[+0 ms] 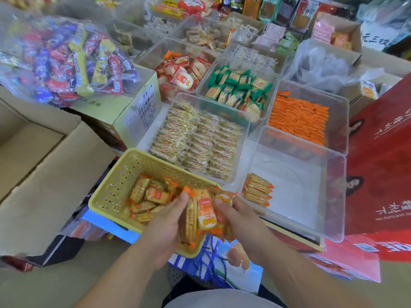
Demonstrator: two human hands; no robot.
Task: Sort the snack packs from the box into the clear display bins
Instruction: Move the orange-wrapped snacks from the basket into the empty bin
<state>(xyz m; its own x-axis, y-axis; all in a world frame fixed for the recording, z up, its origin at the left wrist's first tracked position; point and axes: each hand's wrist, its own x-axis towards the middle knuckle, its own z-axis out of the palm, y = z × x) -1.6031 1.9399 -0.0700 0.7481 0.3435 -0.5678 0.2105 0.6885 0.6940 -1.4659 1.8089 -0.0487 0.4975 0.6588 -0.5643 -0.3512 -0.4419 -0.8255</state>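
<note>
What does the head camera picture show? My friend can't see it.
A left hand and right hand hold a bunch of orange cracker packs over a yellow basket with more packs inside. Right of it, a clear bin holds one stack; fuller bins sit behind.

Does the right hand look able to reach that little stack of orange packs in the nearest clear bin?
Probably yes. The clear bin is open-topped, and the stack sits uncovered in the corner beside the right hand. That hand is gripping packs, though.
</note>
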